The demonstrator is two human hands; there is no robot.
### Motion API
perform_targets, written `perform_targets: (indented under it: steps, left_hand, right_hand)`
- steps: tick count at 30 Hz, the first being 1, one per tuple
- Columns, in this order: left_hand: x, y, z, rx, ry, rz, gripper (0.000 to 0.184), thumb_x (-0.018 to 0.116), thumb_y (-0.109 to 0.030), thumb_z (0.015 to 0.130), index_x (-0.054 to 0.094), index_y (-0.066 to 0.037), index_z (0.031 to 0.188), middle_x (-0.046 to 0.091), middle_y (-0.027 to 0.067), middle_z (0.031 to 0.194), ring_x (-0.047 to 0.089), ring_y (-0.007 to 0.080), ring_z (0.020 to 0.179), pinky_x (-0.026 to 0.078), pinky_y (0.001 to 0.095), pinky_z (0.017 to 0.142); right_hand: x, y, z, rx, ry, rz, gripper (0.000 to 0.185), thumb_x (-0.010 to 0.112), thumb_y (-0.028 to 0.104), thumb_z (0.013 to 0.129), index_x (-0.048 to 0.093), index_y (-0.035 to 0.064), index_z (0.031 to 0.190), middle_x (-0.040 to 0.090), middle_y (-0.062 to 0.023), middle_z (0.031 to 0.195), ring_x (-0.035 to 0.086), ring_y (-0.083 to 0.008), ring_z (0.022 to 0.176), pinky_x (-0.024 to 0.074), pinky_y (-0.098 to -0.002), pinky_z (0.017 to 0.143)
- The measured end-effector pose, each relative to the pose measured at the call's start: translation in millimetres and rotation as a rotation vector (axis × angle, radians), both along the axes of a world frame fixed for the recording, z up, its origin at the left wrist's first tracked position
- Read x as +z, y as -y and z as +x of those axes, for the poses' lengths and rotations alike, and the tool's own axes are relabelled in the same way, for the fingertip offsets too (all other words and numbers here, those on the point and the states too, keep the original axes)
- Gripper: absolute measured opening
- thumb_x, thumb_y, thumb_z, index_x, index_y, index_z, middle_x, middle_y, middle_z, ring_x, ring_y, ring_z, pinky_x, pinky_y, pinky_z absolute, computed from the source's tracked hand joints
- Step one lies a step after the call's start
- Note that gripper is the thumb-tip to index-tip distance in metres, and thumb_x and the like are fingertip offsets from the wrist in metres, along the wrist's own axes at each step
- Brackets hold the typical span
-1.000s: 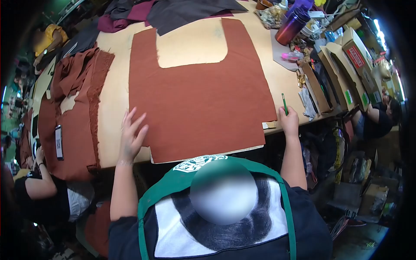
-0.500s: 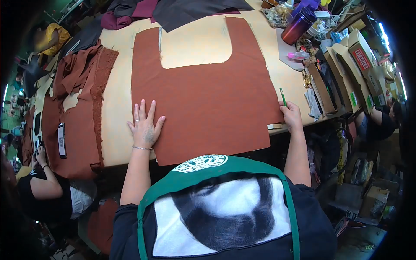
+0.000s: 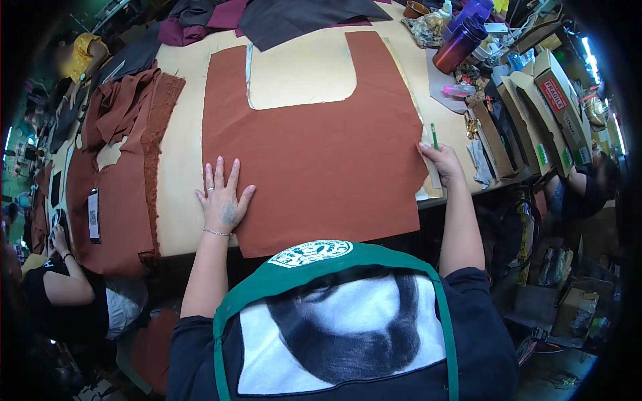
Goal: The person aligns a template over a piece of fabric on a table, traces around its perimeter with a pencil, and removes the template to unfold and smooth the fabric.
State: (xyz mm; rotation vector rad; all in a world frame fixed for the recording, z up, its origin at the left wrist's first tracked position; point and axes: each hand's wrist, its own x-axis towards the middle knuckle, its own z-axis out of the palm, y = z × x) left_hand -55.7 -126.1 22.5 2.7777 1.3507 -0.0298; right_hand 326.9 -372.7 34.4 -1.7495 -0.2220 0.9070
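A rust-brown fabric piece [image 3: 321, 160] with a deep U-shaped cutout at its far side lies spread in front of me, its near edge at the table edge. My left hand [image 3: 224, 204] rests flat on its left side, fingers spread. At the right side, my right hand [image 3: 443, 162] pinches the fabric's edge, and that edge is a little raised. A green pencil [image 3: 434, 136] sticks up from the same hand. Pale material shows under the fabric along its right edge.
More rust-brown fabric [image 3: 120, 194] is heaped on the left, with a dark labelled strip [image 3: 94, 215] on it. Grey cloth [image 3: 301, 23] lies at the back. A tumbler [image 3: 460, 45] and cardboard boxes [image 3: 558, 100] stand at the right. A co-worker [image 3: 67, 287] sits at left.
My right hand has shifted slightly left and up along the fabric's right edge, and that edge is now lifted and bent inward. The left hand has stayed in place.
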Motion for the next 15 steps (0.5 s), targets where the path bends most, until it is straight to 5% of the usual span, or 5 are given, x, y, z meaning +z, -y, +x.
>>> perform_targets:
  steps: [4,10,15]
  left_hand:
    - [0,-1,-2,-0.007,0.016,0.008,0.063,0.046,-0.053,0.08,0.029,-0.025,0.134,0.016,0.0058,0.143,0.011,0.0313,0.132,0.02,0.0682,0.09]
    - [-12,-7,-14,0.018,0.13,0.009,0.067,0.044,-0.056,0.08,0.026,-0.022,0.136,0.017,0.0084,0.143,0.015,0.0334,0.131,0.021,0.0634,0.093]
    - [-12,-7,-18,0.043,0.114,0.027,0.069,0.044,-0.057,0.08,0.026,-0.021,0.136,0.016,0.0116,0.142,0.015,0.033,0.131,0.022,0.0602,0.096]
  right_hand:
    - [3,-2,5,0.014,-0.295,0.369,0.019,0.053,0.017,0.087,0.054,0.0021,0.098,0.062,-0.0073,0.086,0.061,-0.0131,0.071,0.0522,-0.0285,0.064]
    - [29,7,4,0.051,-0.031,0.411,0.015,0.054,0.017,0.087,0.057,0.0045,0.095,0.061,-0.0028,0.085,0.058,-0.0089,0.072,0.0477,-0.0229,0.064]
    - [89,29,31,-0.065,0.463,0.277,0.012,0.058,0.016,0.085,0.059,0.0063,0.091,0.057,0.0042,0.085,0.049,-0.0017,0.076,0.0376,-0.0181,0.071]
